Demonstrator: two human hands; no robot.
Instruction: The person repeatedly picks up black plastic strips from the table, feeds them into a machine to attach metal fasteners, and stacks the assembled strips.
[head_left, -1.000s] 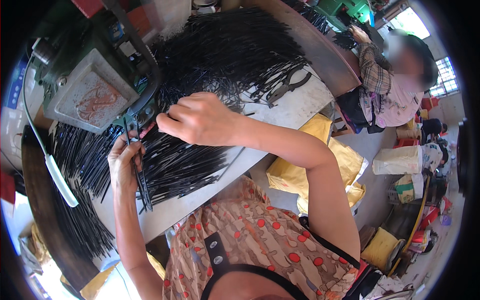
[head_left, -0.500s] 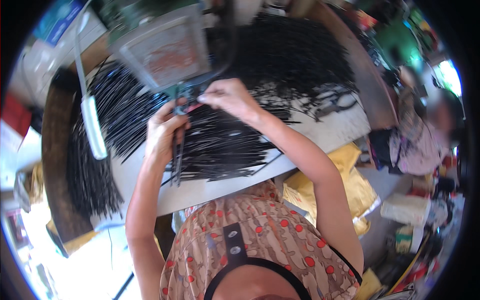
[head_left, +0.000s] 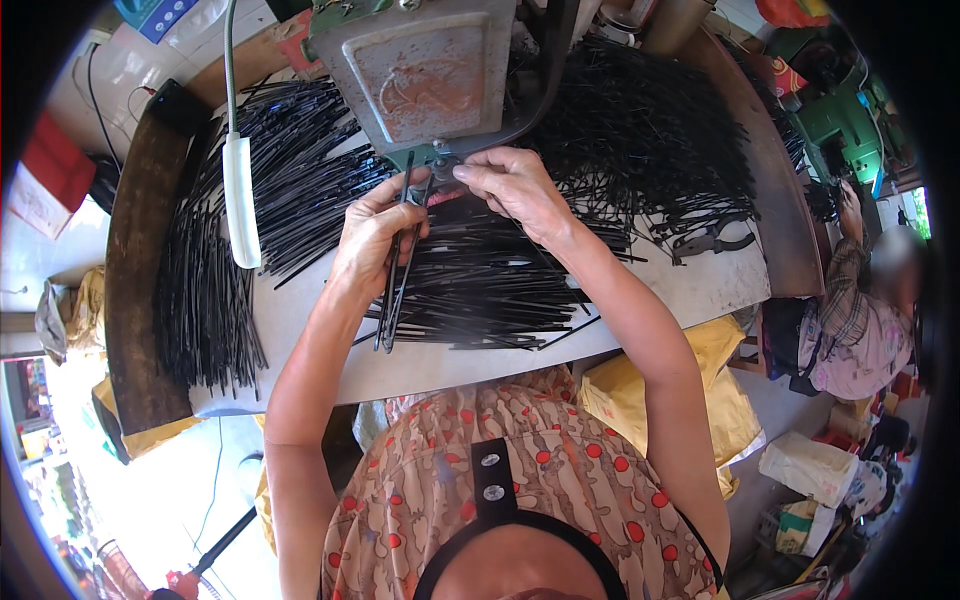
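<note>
My left hand point(head_left: 378, 232) is closed around a few thin black rods point(head_left: 394, 300), which stick out below the fingers toward the table's near edge, with upper ends beside the machine's lower tip. Close to it, my right hand point(head_left: 515, 190) has thumb and fingers pinched together at the foot of the green-and-grey machine point(head_left: 425, 85). What that pinch holds is too small to make out; a thin dark rod runs below the palm. A loose heap of similar black rods point(head_left: 490, 290) lies on the table under my hands.
The pale tabletop point(head_left: 330, 375) has raised brown wooden sides point(head_left: 145, 270). More black rods point(head_left: 640, 130) are heaped at the back right, with pliers point(head_left: 712, 243) alongside. A white lamp point(head_left: 240, 205) hangs at left. Another person point(head_left: 860, 320) sits at the right beside a green machine point(head_left: 850, 130).
The whole view has shifted, so the table and machine appear farther right and sharper. Both hands stay at the machine's foot; the left keeps its rods, their lower ends now spread slightly apart.
</note>
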